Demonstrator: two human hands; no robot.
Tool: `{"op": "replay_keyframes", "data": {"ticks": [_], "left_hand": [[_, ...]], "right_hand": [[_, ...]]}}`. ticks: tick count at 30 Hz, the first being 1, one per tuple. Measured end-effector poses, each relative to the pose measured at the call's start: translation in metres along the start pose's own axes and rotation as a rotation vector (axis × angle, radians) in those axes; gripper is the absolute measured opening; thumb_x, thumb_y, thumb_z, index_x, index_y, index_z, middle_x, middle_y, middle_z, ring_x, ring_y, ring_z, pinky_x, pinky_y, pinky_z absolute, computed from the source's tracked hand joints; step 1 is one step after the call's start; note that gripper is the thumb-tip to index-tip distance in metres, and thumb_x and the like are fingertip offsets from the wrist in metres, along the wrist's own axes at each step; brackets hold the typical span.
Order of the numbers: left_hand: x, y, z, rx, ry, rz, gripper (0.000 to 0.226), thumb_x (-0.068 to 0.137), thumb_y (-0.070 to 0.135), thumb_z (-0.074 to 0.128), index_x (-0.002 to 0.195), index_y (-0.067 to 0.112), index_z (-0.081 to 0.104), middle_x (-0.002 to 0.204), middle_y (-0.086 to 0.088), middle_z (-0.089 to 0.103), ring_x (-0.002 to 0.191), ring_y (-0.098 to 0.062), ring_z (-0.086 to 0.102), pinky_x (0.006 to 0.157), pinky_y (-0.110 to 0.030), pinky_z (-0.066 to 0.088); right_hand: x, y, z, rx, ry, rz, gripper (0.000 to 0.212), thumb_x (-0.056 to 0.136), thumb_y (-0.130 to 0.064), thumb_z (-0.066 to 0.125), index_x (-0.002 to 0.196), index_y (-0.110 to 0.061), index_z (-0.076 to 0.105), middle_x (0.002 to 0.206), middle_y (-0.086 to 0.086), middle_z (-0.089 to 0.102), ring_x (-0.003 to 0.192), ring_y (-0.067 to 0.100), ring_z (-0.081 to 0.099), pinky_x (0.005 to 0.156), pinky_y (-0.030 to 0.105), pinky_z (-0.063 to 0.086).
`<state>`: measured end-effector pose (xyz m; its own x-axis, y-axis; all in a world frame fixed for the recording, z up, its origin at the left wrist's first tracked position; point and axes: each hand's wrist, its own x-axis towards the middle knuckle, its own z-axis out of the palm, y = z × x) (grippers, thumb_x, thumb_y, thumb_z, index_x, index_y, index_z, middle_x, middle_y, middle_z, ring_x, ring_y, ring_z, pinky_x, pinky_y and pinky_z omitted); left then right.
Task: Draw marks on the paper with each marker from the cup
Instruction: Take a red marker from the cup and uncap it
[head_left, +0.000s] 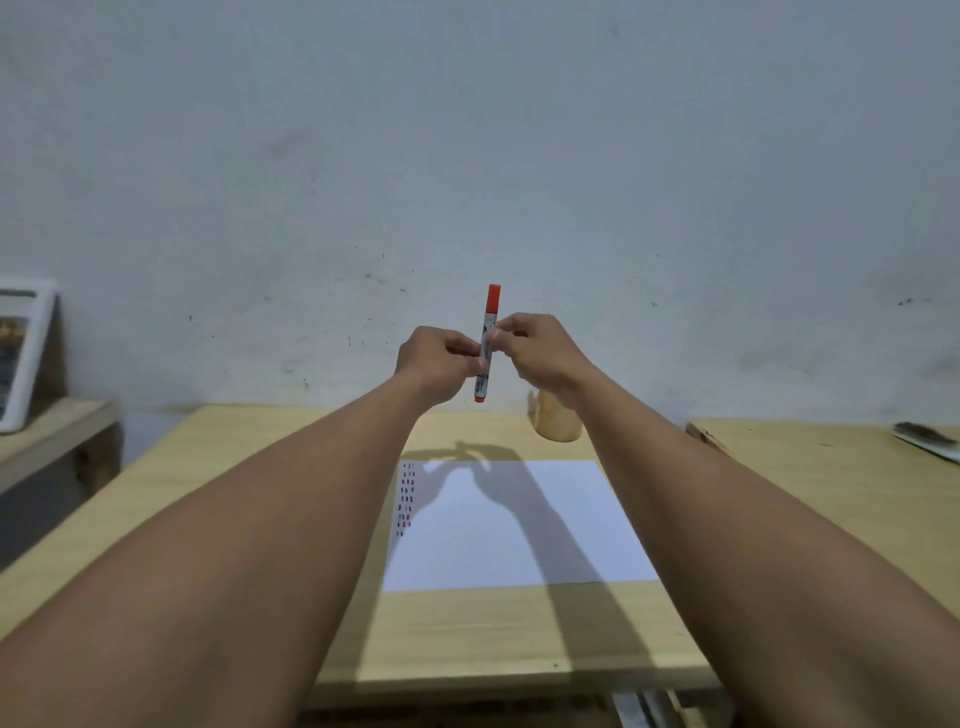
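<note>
A red-capped marker (489, 322) with a white barrel stands nearly upright in the air above the table's far edge. My left hand (439, 364) and my right hand (535, 351) both pinch its barrel from either side. The cap is on at the top. Below lies a white sheet of paper (519, 525) with short red and dark marks (406, 493) in columns along its left edge. A yellowish cup (557, 423) stands behind the paper, partly hidden by my right forearm; its contents do not show.
The paper rests on a light wooden table (498, 634) against a grey wall. A white picture frame (23, 353) leans on a lower shelf at left. Another wooden surface at right holds a dark brush-like object (927, 439).
</note>
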<state>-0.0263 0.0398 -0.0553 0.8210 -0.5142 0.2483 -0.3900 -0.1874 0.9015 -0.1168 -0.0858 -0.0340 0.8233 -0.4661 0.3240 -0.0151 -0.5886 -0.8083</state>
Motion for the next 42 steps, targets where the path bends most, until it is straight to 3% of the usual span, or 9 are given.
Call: {"op": "replay_keyframes", "data": {"ticks": [6,8,10,16,23,26,28,34,42], "left_hand": [[-0.004,0.005,-0.024,-0.039,0.061,0.002,0.011,0.082,0.02,0.076,0.092,0.024,0.077,0.103,-0.002,0.073,0.106,-0.02,0.066,0.087,-0.028,0.052],[-0.005,0.009,-0.034,-0.083,0.078,-0.007,0.015,0.082,0.027,0.076,0.097,0.025,0.077,0.113,-0.004,0.071,0.11,-0.022,0.065,0.088,-0.031,0.052],[-0.006,0.011,-0.041,-0.125,0.077,-0.013,0.019,0.083,0.032,0.076,0.1,0.023,0.076,0.117,-0.004,0.07,0.108,-0.022,0.065,0.09,-0.035,0.053],[-0.011,0.012,-0.053,-0.243,0.101,-0.064,0.017,0.092,0.026,0.07,0.106,0.017,0.073,0.101,-0.002,0.072,0.086,-0.015,0.066,0.076,-0.031,0.053],[-0.013,0.008,-0.06,-0.335,0.096,-0.186,0.011,0.093,0.022,0.066,0.1,0.016,0.073,0.095,0.001,0.074,0.089,-0.012,0.066,0.07,-0.028,0.053],[-0.015,0.009,-0.059,-0.393,0.066,-0.219,0.012,0.092,0.023,0.067,0.099,0.015,0.073,0.098,0.0,0.076,0.089,-0.011,0.066,0.071,-0.029,0.054],[-0.016,0.01,-0.057,-0.4,0.049,-0.22,0.01,0.093,0.022,0.066,0.098,0.016,0.073,0.098,0.0,0.076,0.088,-0.012,0.066,0.072,-0.03,0.054],[-0.019,0.009,-0.051,-0.396,-0.008,-0.173,0.011,0.095,0.02,0.067,0.104,0.02,0.073,0.097,0.0,0.074,0.087,-0.013,0.064,0.079,-0.031,0.055],[-0.023,0.0,-0.053,-0.332,-0.092,-0.167,0.022,0.092,0.023,0.071,0.106,0.006,0.074,0.093,-0.004,0.068,0.084,-0.013,0.064,0.079,-0.031,0.06]], "right_hand": [[-0.006,-0.002,0.01,-0.013,-0.028,-0.018,0.014,0.104,-0.028,0.054,0.105,-0.018,0.064,0.1,0.006,0.072,0.099,0.028,0.068,0.076,0.036,0.049],[-0.01,-0.004,0.013,-0.023,-0.049,-0.03,0.015,0.104,-0.029,0.053,0.108,-0.019,0.065,0.096,0.007,0.071,0.088,0.033,0.067,0.069,0.035,0.05],[-0.013,-0.009,0.015,-0.033,-0.067,-0.044,0.018,0.105,-0.029,0.053,0.11,-0.018,0.066,0.092,0.009,0.068,0.077,0.029,0.059,0.06,0.033,0.045],[-0.019,-0.02,0.013,-0.056,-0.15,-0.043,0.024,0.102,-0.035,0.056,0.114,-0.019,0.07,0.088,0.003,0.068,0.077,0.012,0.063,0.066,0.027,0.045],[-0.028,-0.017,0.003,0.528,-0.316,0.243,0.025,0.089,-0.036,0.07,0.11,-0.023,0.067,0.098,0.002,0.07,0.086,0.016,0.064,0.081,0.035,0.047],[-0.03,-0.009,0.005,0.821,-0.275,0.285,0.047,0.083,-0.049,0.074,0.118,-0.018,0.071,0.096,0.004,0.071,0.083,0.016,0.066,0.076,0.034,0.047],[-0.032,-0.005,0.011,0.938,-0.221,0.296,0.044,0.083,-0.046,0.077,0.115,-0.017,0.072,0.093,0.004,0.069,0.081,0.016,0.065,0.072,0.032,0.048],[-0.028,-0.003,0.033,0.993,-0.02,0.315,0.023,0.084,-0.036,0.082,0.097,-0.019,0.074,0.081,-0.001,0.063,0.073,0.012,0.061,0.069,0.03,0.05],[-0.028,-0.002,0.043,0.878,-0.038,0.209,0.012,0.092,-0.015,0.072,0.1,-0.007,0.073,0.075,0.004,0.068,0.065,0.012,0.062,0.062,0.022,0.054]]}}
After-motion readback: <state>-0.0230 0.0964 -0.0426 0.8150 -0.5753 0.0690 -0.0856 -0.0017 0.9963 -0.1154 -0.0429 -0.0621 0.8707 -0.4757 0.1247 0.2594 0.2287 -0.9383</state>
